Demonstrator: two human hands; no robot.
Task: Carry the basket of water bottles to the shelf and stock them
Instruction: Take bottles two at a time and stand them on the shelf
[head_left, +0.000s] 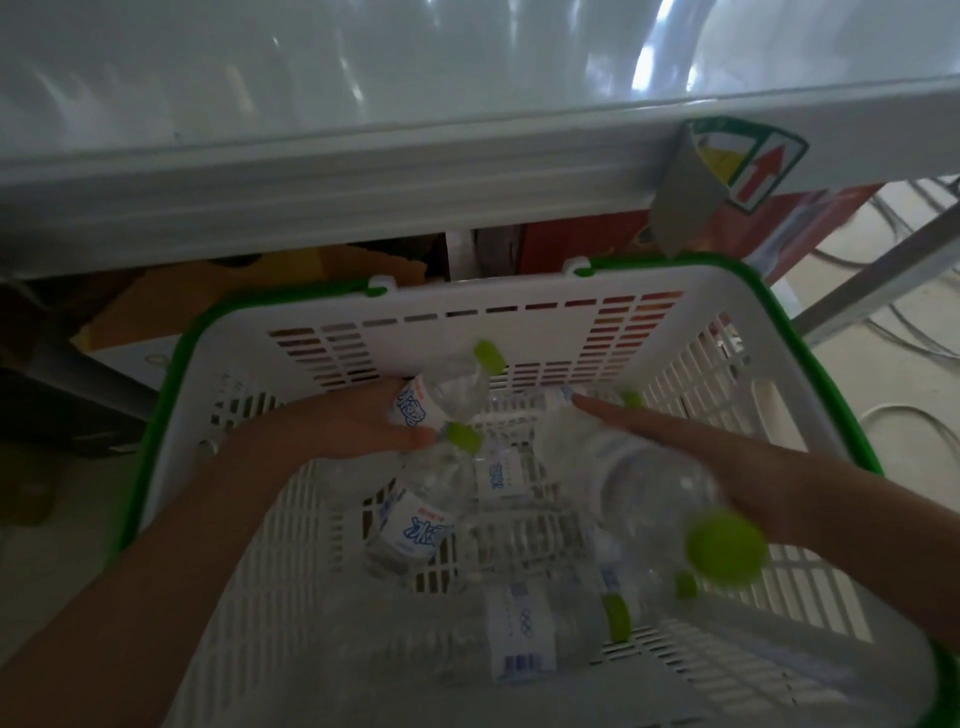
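left hand gripped a bottle | right hand clasped another bottle | both inside basket below shelf

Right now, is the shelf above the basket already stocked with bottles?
No, the white shelf is bare, and the bottles lie in the basket.

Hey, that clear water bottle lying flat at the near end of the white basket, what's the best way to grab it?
Grip the clear plastic water bottle around its labelled middle, coming straight down from above. It lies on its side on the white slatted basket floor, its green cap pointing right, so the barrel is the widest exposed part.
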